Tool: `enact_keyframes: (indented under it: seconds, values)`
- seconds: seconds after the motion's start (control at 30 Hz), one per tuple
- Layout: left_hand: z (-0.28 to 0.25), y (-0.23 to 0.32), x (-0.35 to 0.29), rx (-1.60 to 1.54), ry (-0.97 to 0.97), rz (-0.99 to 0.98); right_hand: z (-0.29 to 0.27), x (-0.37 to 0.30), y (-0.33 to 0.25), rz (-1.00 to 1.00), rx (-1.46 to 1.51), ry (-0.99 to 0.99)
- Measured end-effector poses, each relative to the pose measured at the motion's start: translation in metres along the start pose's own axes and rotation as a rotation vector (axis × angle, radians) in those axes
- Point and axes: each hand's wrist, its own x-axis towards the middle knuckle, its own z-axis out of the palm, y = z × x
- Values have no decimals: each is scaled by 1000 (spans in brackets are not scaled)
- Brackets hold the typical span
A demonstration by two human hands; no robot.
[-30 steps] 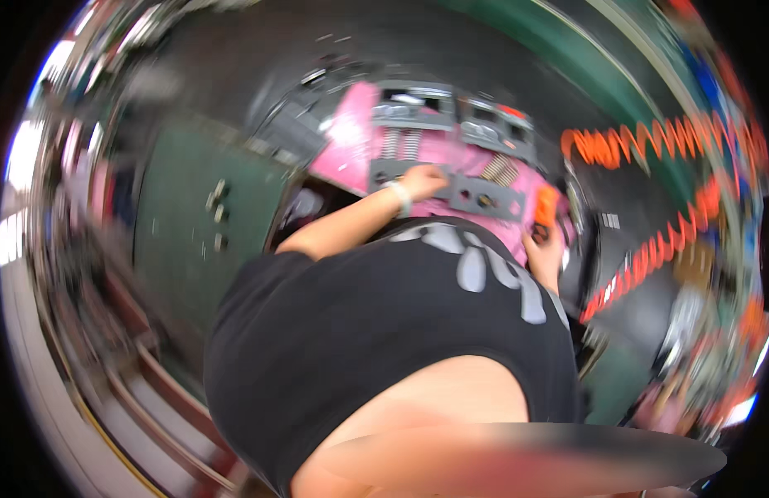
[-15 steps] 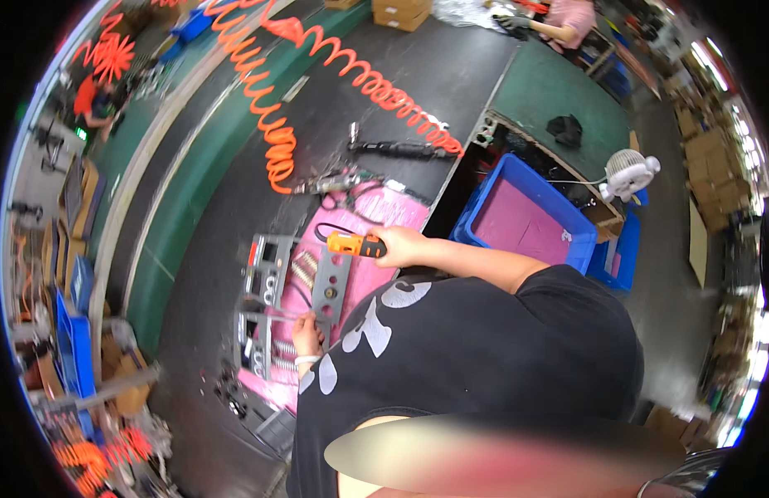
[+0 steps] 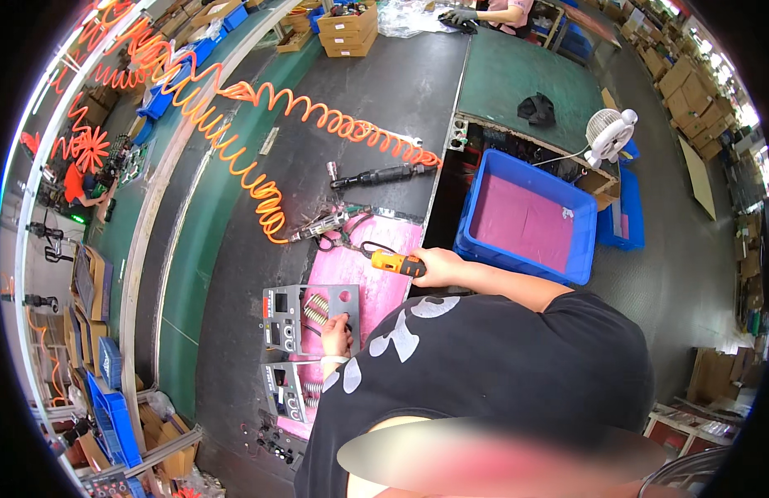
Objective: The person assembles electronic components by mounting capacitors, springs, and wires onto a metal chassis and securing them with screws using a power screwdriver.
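My right hand point(image 3: 438, 266) grips the light, rigid orange screwdriver point(image 3: 397, 264) by its handle; my left hand point(image 3: 336, 332), at seven o'clock, pinches the stiff grey panel point(image 3: 306, 309).

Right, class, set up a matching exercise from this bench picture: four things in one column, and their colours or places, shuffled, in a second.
Things:
1. Coiled hose
2. Crate
3. Fan
4. Screwdriver

Descriptions:
A. white, beyond the crate
B. blue, with a pink lining
C. orange, stretched across the dark bench
D. orange and black, in the right hand

Pairs: 1-C, 2-B, 3-A, 4-D
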Motion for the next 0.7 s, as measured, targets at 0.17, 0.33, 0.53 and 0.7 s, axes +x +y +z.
enact_keyframes:
  seconds: [0.17,0.33,0.53,0.7]
  values:
    - [0,1,-2,-11,9,4,3,3,3,14,4,-7]
    - [-7,-5,-12,-16,80,9,11,6,1,-3,7,-49]
    - [-11,-12,-12,48,64,16,12,5,-4,-13,0,-45]
    - [-11,-18,-6,166,101,43,11,3,-3,-27,12,-39]
